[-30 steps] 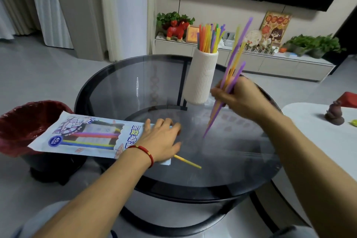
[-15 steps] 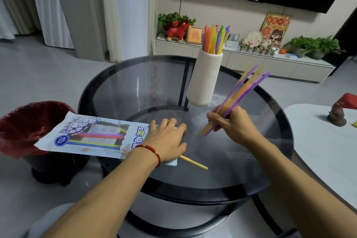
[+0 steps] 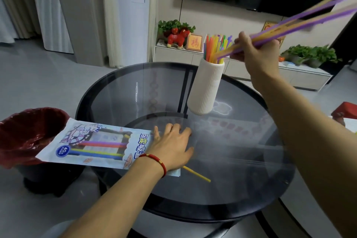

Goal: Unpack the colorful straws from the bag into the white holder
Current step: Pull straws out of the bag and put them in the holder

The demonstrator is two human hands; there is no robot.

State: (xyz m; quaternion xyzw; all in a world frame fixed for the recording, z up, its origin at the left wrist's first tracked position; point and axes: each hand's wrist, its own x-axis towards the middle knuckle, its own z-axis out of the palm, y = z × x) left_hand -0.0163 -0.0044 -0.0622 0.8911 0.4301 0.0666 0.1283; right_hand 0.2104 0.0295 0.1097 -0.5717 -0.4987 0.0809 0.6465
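Note:
A ribbed white holder (image 3: 206, 87) stands on the round glass table (image 3: 241, 170), with several colorful straws (image 3: 213, 44) upright in it. My right hand (image 3: 255, 52) is raised just right of the holder's mouth, shut on a bundle of purple and yellow straws (image 3: 301, 19). The bundle slants up to the right, and its lower tips touch the holder's rim. My left hand (image 3: 170, 147) lies flat with fingers spread on the open end of the printed straw bag (image 3: 92, 143). More straws show inside the bag. One yellow straw (image 3: 197, 174) pokes out from under my left hand.
A dark bin with a red liner (image 3: 25, 133) stands beside the table on the left, under the bag's far end. Behind the table runs a low cabinet (image 3: 173, 55) with plants and ornaments. A white side table (image 3: 349, 123) sits at the right edge.
My right hand has lifted the purple and yellow bundle from near the tabletop up to the holder's mouth. My left hand has stayed on the bag.

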